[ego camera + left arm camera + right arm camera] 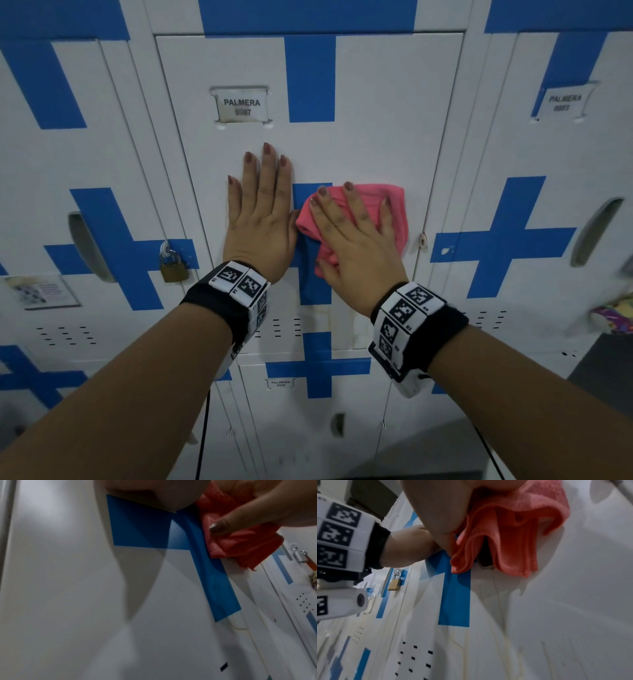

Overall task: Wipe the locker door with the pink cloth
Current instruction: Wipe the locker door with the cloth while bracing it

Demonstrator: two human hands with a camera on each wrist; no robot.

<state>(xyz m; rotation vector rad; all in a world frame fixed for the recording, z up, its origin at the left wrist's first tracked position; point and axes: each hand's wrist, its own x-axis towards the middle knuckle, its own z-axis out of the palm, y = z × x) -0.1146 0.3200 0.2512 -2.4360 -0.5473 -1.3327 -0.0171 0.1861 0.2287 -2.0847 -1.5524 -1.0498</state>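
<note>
The white locker door with blue cross stripes fills the head view; its label reads PALMERA. My right hand lies flat with straight, spread fingers on the bunched pink cloth, pressing it against the door's middle, over the blue cross. My left hand rests flat on the door just left of the cloth, fingers straight and pointing up. In the right wrist view the pink cloth hangs in folds under the palm. In the left wrist view the cloth sits beside the blue stripe.
A brass padlock hangs on the left neighbouring locker. Yellowish drip stains run down the door below the cloth. Vent slots sit low on the door. A colourful object hangs at the right edge.
</note>
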